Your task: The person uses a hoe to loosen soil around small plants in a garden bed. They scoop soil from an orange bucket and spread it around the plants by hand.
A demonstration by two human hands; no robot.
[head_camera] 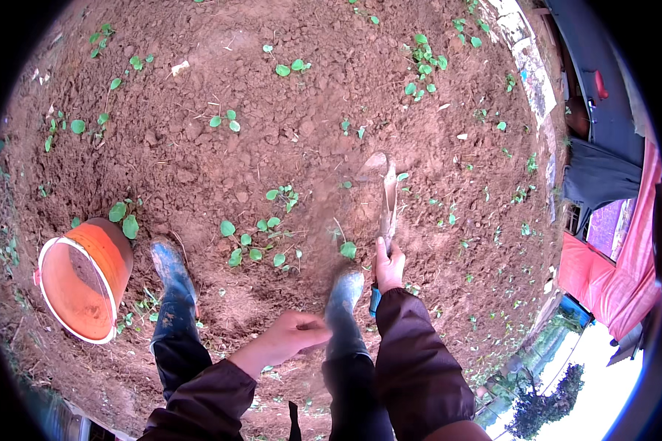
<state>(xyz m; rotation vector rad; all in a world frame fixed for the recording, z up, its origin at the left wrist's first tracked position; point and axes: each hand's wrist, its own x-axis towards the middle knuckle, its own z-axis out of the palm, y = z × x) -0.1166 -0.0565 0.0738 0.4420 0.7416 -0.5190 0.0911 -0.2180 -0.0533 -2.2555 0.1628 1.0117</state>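
My right hand (390, 267) grips a short-handled digging tool (389, 201) with a muddy metal shaft and a blue grip end. Its curved head is blurred and lies against the brown soil (309, 127), ahead of my right boot (346, 292). My left hand (292, 337) hovers just left of that boot, thumb and fingers drawn together, with nothing visible in them. A small green seedling (348, 249) grows between the boot toe and the tool. To the left, a cluster of broad-leaved seedlings (255, 254) stands between my two boots, slightly ahead of them.
An orange bucket (100, 248) with a white rim is tipped on its side left of my muddy left boot (172, 275). More seedlings (423, 58) dot the plot. A pale edging strip (532, 66) borders it at right, beyond which hang red cloth (596, 270) and dark sheeting (601, 176).
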